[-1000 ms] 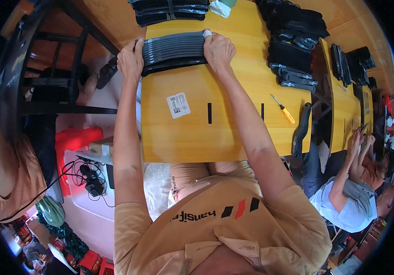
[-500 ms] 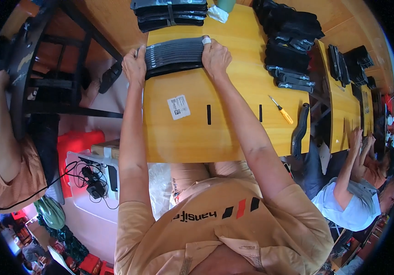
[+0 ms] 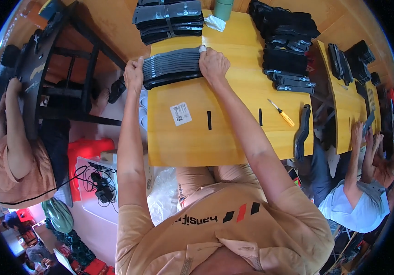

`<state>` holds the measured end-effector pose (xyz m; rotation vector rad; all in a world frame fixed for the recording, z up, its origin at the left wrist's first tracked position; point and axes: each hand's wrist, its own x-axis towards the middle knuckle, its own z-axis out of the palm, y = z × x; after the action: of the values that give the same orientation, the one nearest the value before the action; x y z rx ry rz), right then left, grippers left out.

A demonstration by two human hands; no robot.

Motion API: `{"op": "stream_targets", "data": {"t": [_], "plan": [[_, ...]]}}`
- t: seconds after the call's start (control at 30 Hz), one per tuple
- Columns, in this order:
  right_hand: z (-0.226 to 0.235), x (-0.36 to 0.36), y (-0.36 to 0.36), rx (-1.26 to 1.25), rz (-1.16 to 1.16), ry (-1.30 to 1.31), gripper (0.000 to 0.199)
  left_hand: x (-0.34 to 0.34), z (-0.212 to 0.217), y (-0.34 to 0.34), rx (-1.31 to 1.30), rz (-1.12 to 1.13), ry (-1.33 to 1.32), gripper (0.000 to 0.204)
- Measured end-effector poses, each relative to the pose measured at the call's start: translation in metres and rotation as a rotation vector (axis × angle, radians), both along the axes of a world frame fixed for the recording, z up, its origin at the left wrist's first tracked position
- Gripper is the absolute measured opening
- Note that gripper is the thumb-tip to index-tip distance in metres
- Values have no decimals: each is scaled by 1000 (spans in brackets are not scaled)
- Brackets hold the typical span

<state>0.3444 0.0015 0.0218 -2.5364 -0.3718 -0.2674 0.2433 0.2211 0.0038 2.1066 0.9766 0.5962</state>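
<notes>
A fanned stack of dark grey and black straps (image 3: pixel 173 65) is stretched level between my two hands over the far part of the yellow table (image 3: pixel 247 146). My left hand (image 3: pixel 134 73) is closed around the stack's left end. At the right end my right hand (image 3: pixel 214 64) grips it, and a white wrapping shows around one of its fingers. A white printed label (image 3: pixel 180 113) lies flat on the tabletop nearer to me. Two narrow black marks or slots are visible to the right of the label.
Bundled black straps (image 3: pixel 169 20) lie at the back, beside crumpled white tissue (image 3: pixel 215 23) and a green bottle (image 3: pixel 223 9). More strap piles (image 3: pixel 286 59) sit at the right. A yellow-handled screwdriver (image 3: pixel 283 114) and a single black strap (image 3: pixel 302 133) rest near the right edge.
Both hands keep their grip on the strap stack, which looks slightly lower in the picture. The whole view has shifted a little. At the right, a dark strip now shows near another person's hands.
</notes>
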Motion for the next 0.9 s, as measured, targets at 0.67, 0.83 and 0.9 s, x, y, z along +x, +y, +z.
{"op": "stream_targets", "data": {"t": [0.67, 0.83, 0.9], "plan": [[-6, 3, -4, 78, -58, 42, 38, 22, 14, -109, 887, -296, 101, 38], [-1, 2, -3, 116, -76, 158, 41, 19, 13, -110, 901, -282, 147, 37], [0, 2, -4, 133, -72, 175, 44, 19, 12, -110, 917, -279, 140, 37]]}}
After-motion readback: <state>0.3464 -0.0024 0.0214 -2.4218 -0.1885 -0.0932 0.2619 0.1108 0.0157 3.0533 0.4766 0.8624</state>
